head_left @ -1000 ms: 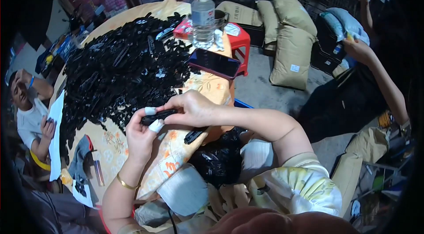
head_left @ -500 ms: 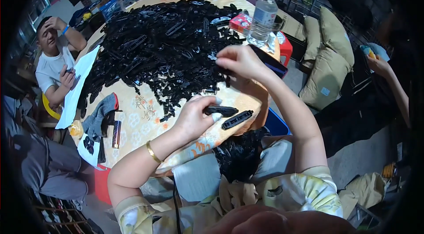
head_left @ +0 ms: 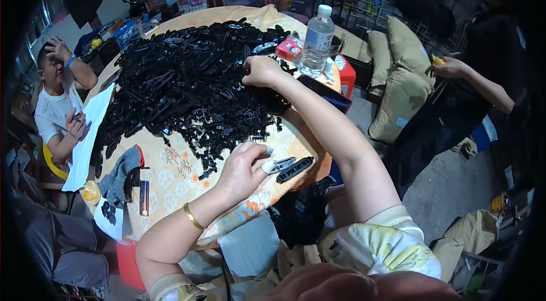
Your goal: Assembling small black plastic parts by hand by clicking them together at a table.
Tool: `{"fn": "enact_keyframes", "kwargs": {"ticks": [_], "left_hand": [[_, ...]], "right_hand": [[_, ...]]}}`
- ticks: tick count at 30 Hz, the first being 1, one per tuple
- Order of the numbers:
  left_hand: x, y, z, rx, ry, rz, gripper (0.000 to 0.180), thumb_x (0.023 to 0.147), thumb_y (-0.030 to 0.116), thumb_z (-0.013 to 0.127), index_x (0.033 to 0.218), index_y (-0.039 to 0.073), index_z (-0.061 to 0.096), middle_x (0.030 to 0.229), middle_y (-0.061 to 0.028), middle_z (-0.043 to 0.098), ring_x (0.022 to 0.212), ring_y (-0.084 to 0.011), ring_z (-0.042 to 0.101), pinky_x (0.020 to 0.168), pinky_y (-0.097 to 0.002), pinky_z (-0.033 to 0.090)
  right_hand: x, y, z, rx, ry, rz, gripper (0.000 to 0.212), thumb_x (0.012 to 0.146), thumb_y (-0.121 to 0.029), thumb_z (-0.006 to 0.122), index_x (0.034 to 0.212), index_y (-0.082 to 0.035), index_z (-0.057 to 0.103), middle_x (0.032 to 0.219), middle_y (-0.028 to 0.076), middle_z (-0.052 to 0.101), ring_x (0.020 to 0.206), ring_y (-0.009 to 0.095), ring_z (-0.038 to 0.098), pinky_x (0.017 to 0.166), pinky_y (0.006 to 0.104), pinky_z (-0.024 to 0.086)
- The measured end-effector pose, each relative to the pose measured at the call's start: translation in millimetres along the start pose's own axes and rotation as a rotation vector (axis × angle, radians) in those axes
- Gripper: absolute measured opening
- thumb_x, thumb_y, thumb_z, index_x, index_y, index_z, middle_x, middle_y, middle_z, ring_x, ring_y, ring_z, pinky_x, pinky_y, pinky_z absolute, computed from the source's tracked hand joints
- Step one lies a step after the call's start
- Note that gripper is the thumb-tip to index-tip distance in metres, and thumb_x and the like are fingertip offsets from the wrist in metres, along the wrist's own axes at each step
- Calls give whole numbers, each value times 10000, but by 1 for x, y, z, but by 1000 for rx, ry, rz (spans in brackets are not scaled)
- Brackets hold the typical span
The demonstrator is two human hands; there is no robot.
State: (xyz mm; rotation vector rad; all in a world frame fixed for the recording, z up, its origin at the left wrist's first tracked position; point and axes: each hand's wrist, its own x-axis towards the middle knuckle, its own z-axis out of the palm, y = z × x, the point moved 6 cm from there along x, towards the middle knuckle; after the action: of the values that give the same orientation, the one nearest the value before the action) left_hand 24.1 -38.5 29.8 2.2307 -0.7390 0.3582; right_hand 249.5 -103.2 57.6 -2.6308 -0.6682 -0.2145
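My left hand (head_left: 240, 171) rests at the near edge of the table, pale covers on its thumb and index fingertip. Pinched in it is an oval black plastic part (head_left: 282, 165), its upper face catching the light. Right beside that part lies a longer black ribbed plastic piece (head_left: 296, 170) on the cloth. My right hand (head_left: 263, 71) reaches over the right side of a big heap of black plastic parts (head_left: 170, 76), fingers drawn together and pointing down. What its fingertips hold, if anything, is hidden.
A water bottle (head_left: 317, 42), a red tissue pack (head_left: 290, 47) and a dark tray (head_left: 325, 94) stand at the right. A grey sock (head_left: 120, 175) and a battery-like cylinder (head_left: 144, 197) lie at the left. One person (head_left: 60, 102) sits left; another's hand (head_left: 450, 67) shows right.
My right hand has moved left and farther in over the heap. The part in my left hand has turned so its face shines. The whole view has shifted a little.
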Motion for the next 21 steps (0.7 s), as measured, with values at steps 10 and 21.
{"fn": "enact_keyframes", "kwargs": {"ticks": [10,21], "left_hand": [[-2,-36,-2,-692,79,-453,293,855,48,573,1132,-29,519,1047,-83,598,905,-134,599,796,-260,503],[10,-34,-10,-1241,179,-455,315,876,103,576,1173,28,501,1058,-77,594,850,-122,589,767,-236,491]], "right_hand": [[-71,40,-26,946,-5,248,233,883,-142,562,1039,25,608,823,90,638,670,121,619,594,254,553],[-161,-20,-2,1220,-400,22,199,893,-177,574,1000,-14,612,843,56,648,688,86,618,571,224,521]]}}
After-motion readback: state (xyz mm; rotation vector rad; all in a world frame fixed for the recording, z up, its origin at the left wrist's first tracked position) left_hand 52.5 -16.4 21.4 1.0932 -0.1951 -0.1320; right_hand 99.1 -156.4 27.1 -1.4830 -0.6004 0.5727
